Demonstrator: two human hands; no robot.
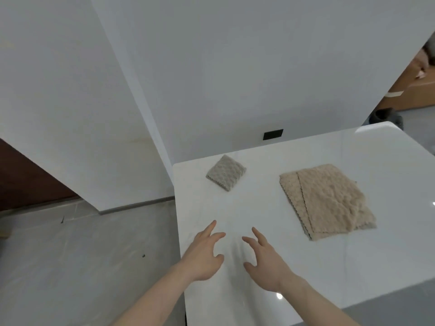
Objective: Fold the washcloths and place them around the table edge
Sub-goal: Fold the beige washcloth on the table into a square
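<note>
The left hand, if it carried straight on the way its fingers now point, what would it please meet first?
Probably the folded grey washcloth near the table's far left corner. The left hand points forward over bare tabletop, its fingers spread and holding nothing. Depth is unclear from one view, so it might pass just beside it.

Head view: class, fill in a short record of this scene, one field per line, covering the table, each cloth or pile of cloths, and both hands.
table: white glossy top, rounded corners
folded washcloth: grey square, near the table's far left corner
unfolded washcloths: beige pile, at least two overlapping, lying flat at right
left hand: empty, fingers spread above the table
right hand: empty, fingers spread above the table
contact with cloths: none
</note>
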